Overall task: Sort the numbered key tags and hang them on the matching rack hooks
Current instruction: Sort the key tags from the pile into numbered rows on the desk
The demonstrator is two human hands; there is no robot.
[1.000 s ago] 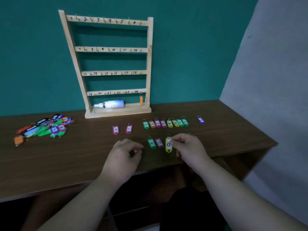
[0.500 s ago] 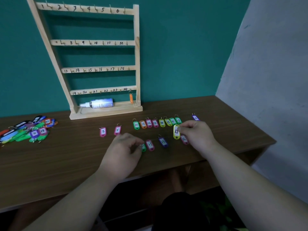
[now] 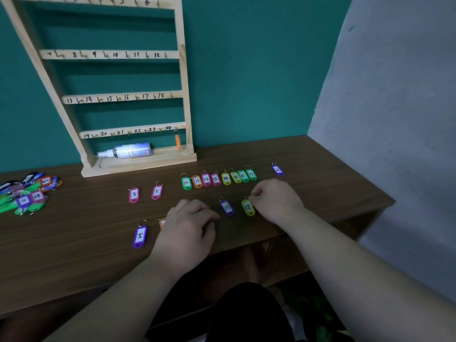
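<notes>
Yellow tag 15 [image 3: 248,207] lies flat, its ring pinched by right hand [image 3: 276,202].

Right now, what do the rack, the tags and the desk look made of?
Rack: pale bare-looking wood, matte, faint grain. Tags, like the yellow tag that the right hand pinches at its ring: likely plastic, smooth bright shells around white paper-like inserts; rings look like thin metal wire. Desk: dark wood-grain surface, low sheen, possibly laminate.
</notes>
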